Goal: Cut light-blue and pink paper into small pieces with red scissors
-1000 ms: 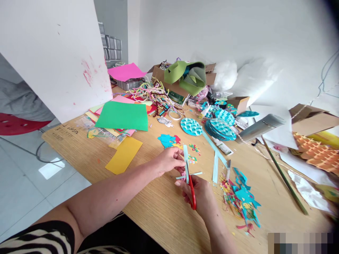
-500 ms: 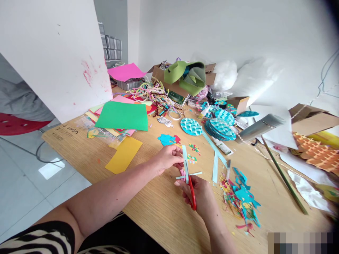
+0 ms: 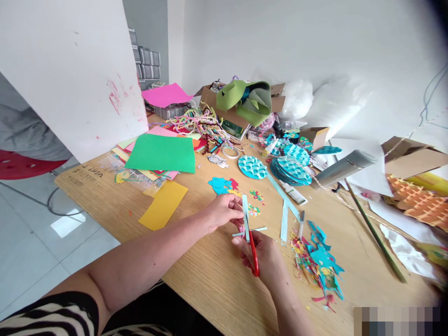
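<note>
My left hand (image 3: 226, 212) pinches a narrow pale blue paper strip (image 3: 245, 204), which stands upright between thumb and fingers. Red-handled scissors (image 3: 255, 259) sit in my right hand (image 3: 265, 256), its fingers wrapped through the handles. The scissor blades lie along the lower part of the strip. Thin pale blue offcuts (image 3: 259, 229) lie on the table by the blades, with something pink partly hidden beneath. Just beyond my left hand are blue and red fish cut-outs (image 3: 220, 185) and small heaps of coloured paper dots (image 3: 254, 211).
More pale blue strips (image 3: 284, 219) lie right of my hands, near a cutter knife (image 3: 301, 225) and a pile of paper scraps (image 3: 320, 261). Blue scale-patterned discs (image 3: 292, 170) are stacked farther back. Coloured sheets (image 3: 161, 154) lie at the left, and a grey cylinder (image 3: 345, 168) at the right.
The strip and my left fingertips have shifted very slightly down and right. Both hands keep the same hold.
</note>
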Action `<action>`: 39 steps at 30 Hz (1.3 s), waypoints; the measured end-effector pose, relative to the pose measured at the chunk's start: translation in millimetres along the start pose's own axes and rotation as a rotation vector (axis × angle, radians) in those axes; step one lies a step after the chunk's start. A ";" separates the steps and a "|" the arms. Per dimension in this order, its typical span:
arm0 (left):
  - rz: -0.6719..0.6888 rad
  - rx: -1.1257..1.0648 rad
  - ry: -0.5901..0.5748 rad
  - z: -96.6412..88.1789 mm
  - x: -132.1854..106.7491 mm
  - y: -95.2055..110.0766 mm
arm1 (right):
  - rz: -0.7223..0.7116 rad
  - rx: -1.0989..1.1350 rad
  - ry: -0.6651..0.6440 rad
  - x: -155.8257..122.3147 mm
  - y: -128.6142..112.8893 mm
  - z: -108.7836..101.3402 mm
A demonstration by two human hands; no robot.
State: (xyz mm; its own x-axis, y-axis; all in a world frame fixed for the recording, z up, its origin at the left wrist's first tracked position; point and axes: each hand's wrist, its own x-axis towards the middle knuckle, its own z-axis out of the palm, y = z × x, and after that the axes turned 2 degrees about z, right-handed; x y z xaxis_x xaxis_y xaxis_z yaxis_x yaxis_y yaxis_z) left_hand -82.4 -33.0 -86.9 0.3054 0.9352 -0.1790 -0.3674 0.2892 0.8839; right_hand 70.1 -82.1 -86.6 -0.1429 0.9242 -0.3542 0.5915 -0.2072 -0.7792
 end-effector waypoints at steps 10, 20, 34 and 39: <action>-0.010 0.003 -0.013 1.3 -0.4 0.8 | -0.006 0.024 -0.007 -0.1 0.2 -0.1; -0.007 -0.018 -0.006 1.1 0.6 -2.2 | -0.003 0.022 0.001 -0.1 -1.0 0.6; -0.064 -0.022 0.024 3.3 -1.8 3.1 | 0.082 0.066 0.027 0.9 -1.8 3.5; -0.033 0.012 0.101 2.7 -1.5 5.6 | 0.064 0.031 0.023 0.9 -1.3 3.1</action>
State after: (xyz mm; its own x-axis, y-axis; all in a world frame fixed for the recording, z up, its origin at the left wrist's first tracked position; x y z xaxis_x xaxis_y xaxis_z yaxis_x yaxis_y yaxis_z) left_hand -82.6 -33.3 -80.5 0.2265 0.9413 -0.2503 -0.3483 0.3183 0.8817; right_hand 66.7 -82.0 -87.5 -0.0872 0.9157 -0.3923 0.5740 -0.2757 -0.7710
